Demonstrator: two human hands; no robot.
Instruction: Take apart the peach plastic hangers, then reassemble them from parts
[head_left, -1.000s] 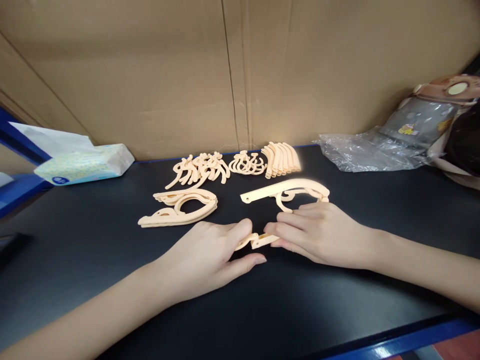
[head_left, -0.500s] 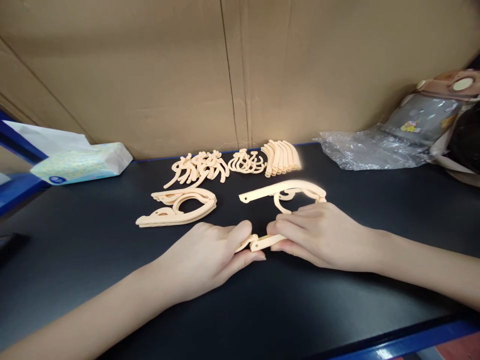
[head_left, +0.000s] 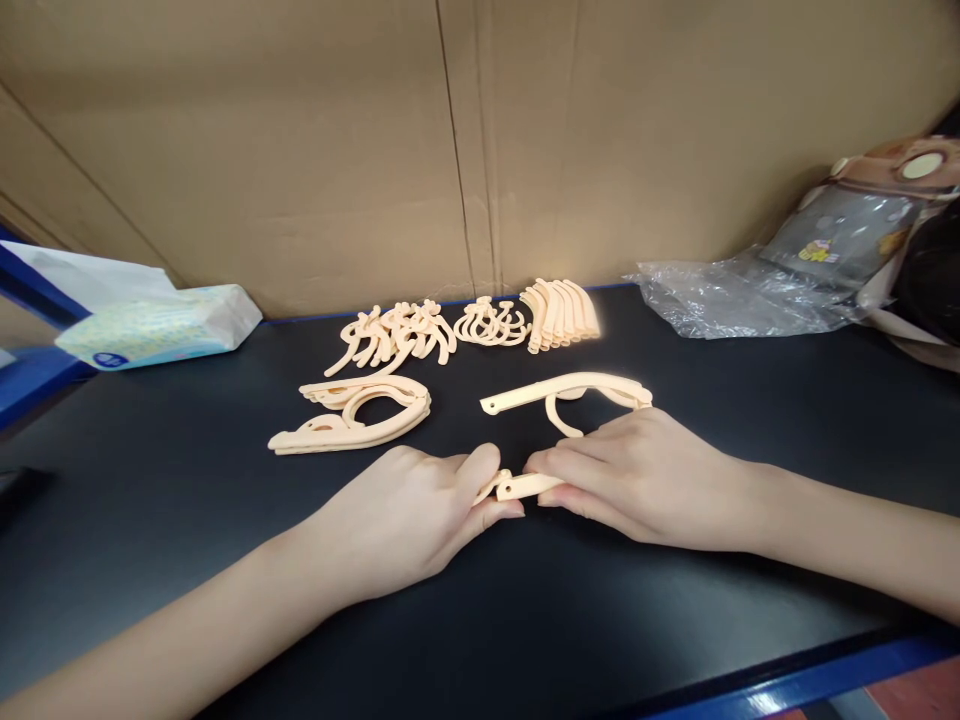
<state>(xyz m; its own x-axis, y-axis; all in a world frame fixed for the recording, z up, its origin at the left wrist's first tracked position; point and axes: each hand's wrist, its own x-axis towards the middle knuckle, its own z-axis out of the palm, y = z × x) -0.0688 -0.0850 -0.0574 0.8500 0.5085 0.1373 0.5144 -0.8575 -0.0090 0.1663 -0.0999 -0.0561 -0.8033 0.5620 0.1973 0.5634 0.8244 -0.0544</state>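
Observation:
My right hand is closed round a cream folding clothes hanger. One of its arms reaches left past my fingers, with a hole at the tip, and a curved hook shows between the arms. The other arm pokes out below my fingers toward my left hand. That hand pinches a small cream hanger arm piece, mostly hidden by the fingers, whose end meets the tip of the lower arm. Folded cream hangers lie stacked on the table just beyond my left hand.
Along the back of the black table lie loose cream arm pieces, a heap of hooks and a row of curved arms. A tissue pack stands left; a clear plastic bag and a bottle are at right.
The hanger's upper arm has tipped slightly down, toward me, and less of the hook shows. Both hands keep their grip in nearly the same place.

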